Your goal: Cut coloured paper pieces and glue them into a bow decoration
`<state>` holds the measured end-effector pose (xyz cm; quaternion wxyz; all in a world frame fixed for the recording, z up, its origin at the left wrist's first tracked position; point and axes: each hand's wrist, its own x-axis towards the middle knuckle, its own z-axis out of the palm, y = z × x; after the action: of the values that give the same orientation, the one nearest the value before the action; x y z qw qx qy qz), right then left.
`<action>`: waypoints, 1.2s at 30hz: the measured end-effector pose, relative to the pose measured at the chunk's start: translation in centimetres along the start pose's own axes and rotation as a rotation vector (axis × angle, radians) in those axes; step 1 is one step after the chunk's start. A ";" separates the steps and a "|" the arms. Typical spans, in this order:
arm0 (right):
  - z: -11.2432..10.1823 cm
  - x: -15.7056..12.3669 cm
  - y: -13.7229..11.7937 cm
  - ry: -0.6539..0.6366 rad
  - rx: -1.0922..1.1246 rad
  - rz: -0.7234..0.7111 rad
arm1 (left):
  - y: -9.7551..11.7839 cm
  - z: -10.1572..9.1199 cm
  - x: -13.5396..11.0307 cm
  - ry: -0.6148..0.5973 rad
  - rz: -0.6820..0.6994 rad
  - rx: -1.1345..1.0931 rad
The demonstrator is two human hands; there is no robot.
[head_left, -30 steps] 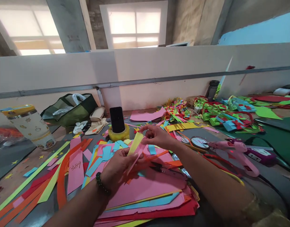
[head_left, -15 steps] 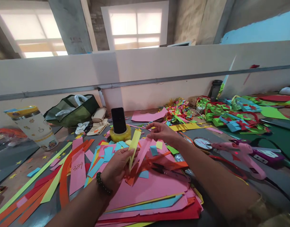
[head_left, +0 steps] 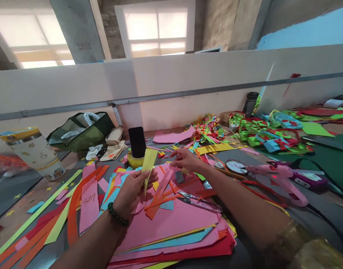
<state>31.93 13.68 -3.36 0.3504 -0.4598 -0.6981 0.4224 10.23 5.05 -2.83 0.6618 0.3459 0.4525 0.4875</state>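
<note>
My left hand (head_left: pixel 133 186), with a dark green bead bracelet at its wrist, pinches a folded yellow paper strip (head_left: pixel 149 160) that stands upright above the paper pile. My right hand (head_left: pixel 188 160) hovers to the right of it, fingers bent and apart, holding nothing that I can make out. Its fingertips are close to the upper end of a pink paper strip (head_left: pixel 164 184), which slants over orange strips (head_left: pixel 152 212). Scissors (head_left: pixel 200 203) lie to the right on a stack of pink sheets (head_left: pixel 171 228).
A phone (head_left: pixel 137 142) leans on a yellow tape roll (head_left: pixel 134 161). Further left are a tumbler (head_left: pixel 34 153) and a green bag (head_left: pixel 80 130). To the right lie a pink glue gun (head_left: pixel 283 175) and a round dial (head_left: pixel 235 167). Coloured paper strips (head_left: pixel 89 201) cover the left side.
My left hand has drawn the yellow strip left and turned it more broadly to view. The right fingers have come away from the pink strip, which now lies lower.
</note>
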 end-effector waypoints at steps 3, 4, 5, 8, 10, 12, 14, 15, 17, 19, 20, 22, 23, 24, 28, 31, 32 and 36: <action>0.5 0.1 0.6 0.024 -0.047 -0.021 | -0.3 -0.1 0.2 -0.010 -0.020 -0.023; 0.6 0.1 0.7 0.042 -0.062 -0.036 | -0.3 -0.1 0.3 -0.018 -0.027 -0.026; 0.6 0.1 0.7 0.065 -0.077 -0.056 | -0.4 -0.2 0.4 -0.025 -0.037 -0.030; 0.2 0.0 0.0 0.148 -0.096 -0.127 | -0.5 -0.3 0.5 -0.040 -0.071 -0.036; 0.1 -0.2 -0.8 0.187 -0.073 -0.162 | -0.5 -0.2 0.4 -0.056 -0.100 -0.040; 0.3 -0.6 -1.8 0.186 -0.015 -0.177 | -0.6 0.1 0.2 -0.071 -0.113 -0.040; 0.9 -1.0 -2.7 0.143 0.069 -0.174 | -0.7 0.5 -0.1 -0.085 -0.099 -0.039; 1.3 -1.2 -3.0 0.108 0.113 -0.169 | -0.8 0.7 -0.3 -0.098 -0.092 -0.038; 2.1 -1.6 -3.4 0.037 0.190 -0.153 | -0.9 1.0 -0.7 -0.157 -0.105 -0.028; 2.7 -1.8 -3.5 -0.005 0.248 -0.144 | -0.9 1.1 -1.0 -0.239 -0.138 -0.010; 2.9 -1.8 -3.4 -0.014 0.271 -0.141 | -1.0 1.0 -1.1 -0.282 -0.152 -0.003; 2.9 -1.8 -3.3 -0.019 0.304 -0.135 | -1.0 0.8 -1.1 -0.354 -0.164 0.002; 2.9 -1.8 -3.3 -0.020 0.313 -0.131 | -1.0 0.7 -1.1 -0.375 -0.163 0.003; 2.8 -1.8 -3.2 -0.023 0.319 -0.125 | -1.0 0.6 -1.1 -0.389 -0.162 0.005; 2.7 -1.8 -3.3 -0.029 0.330 -0.103 | -1.1 0.6 -0.9 -0.359 -0.131 0.040; 2.8 -1.9 -3.5 -0.039 0.334 -0.089 | -1.0 0.7 -0.9 -0.346 -0.143 0.059; 2.8 -1.9 -3.5 -0.043 0.334 -0.086 | -1.0 0.7 -0.9 -0.343 -0.153 0.066; 2.8 -1.8 -3.3 -0.040 0.316 -0.075 | -1.0 0.7 -0.9 -0.324 -0.122 0.112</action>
<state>28.93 10.48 -1.70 0.4198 -0.3639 -0.6465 0.5228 11.08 3.89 -3.28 0.7340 0.4282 0.3868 0.3583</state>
